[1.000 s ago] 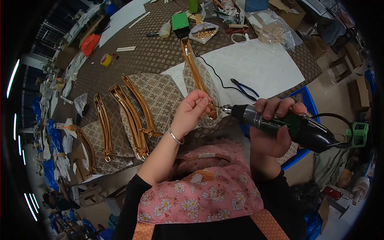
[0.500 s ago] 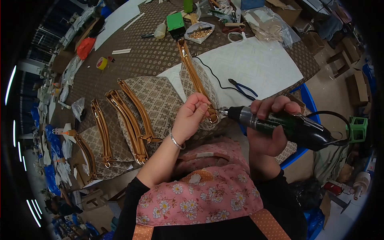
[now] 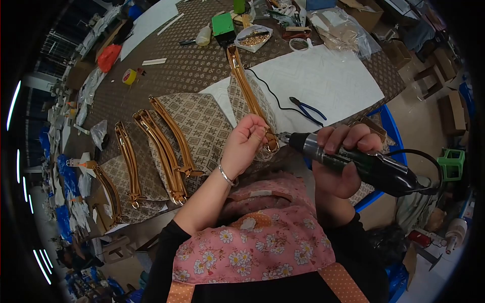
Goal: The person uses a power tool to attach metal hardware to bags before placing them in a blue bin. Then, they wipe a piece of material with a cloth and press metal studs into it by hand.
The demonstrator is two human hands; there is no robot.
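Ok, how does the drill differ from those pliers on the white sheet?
The drill is gripped in the right hand, while the pliers lie unheld on the white sheet. The drill is thick and mostly dark; the pliers are much slimmer, with blue handles. Both are tools.

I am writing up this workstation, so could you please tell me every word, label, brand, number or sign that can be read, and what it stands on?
No readable text anywhere.
Power tool in the right hand: pale marks, too blurred to read.
Yellow roll: any print too small to read.
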